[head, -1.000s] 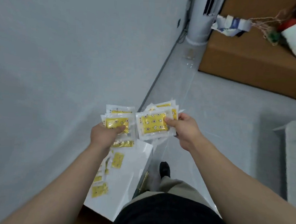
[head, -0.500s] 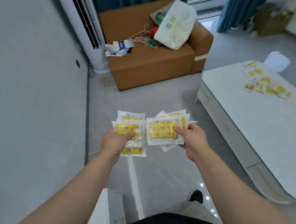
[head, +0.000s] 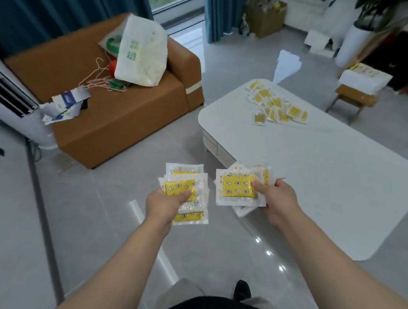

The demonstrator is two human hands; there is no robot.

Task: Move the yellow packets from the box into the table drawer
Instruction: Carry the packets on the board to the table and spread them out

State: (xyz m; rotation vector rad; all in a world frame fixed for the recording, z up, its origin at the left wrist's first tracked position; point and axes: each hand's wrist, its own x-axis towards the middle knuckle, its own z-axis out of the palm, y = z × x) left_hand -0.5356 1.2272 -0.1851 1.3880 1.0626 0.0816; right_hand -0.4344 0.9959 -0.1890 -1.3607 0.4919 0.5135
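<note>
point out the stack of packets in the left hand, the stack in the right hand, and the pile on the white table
left-hand packet stack [head: 181,187]: head view, top packet's yellow face
right-hand packet stack [head: 235,187]: head view, top packet's yellow face
packet pile on the table [head: 277,107]: head view, middle of the pile

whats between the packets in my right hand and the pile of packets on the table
In the head view, only bare white tabletop lies between the right hand's stack and the pile.

Left hand [head: 165,205] and right hand [head: 276,200] each grip a fanned stack of yellow packets [head: 238,188], with more scattered on the white table [head: 315,183] ahead.
</note>
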